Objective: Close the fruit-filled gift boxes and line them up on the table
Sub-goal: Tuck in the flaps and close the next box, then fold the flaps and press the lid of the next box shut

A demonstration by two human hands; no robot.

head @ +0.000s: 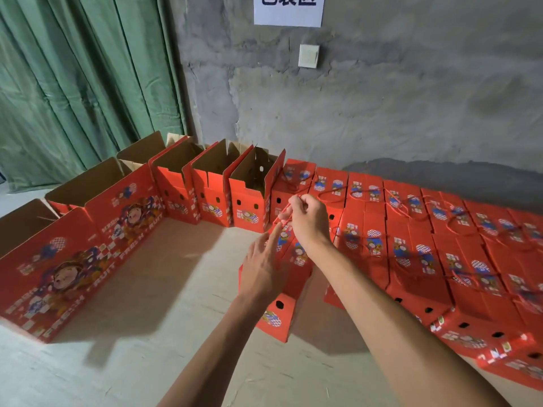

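A closed red gift box (282, 315) stands alone on the pale table, tilted, just left of the packed boxes. My right hand (307, 220) pinches its red cord handle (284, 214) and holds it up above the box top. My left hand (264, 265) lies with straight fingers against the box's top left side. Several closed red boxes (411, 259) fill the table's right side in tight rows. Open boxes (211, 183) with raised flaps line the back and left; their contents are hidden.
A large open box (73, 259) with cartoon print stands at the left edge. The bare table surface (161, 304) stretches between it and the lone box. A grey wall, a white switch (308, 55) and a green curtain (73, 83) are behind.
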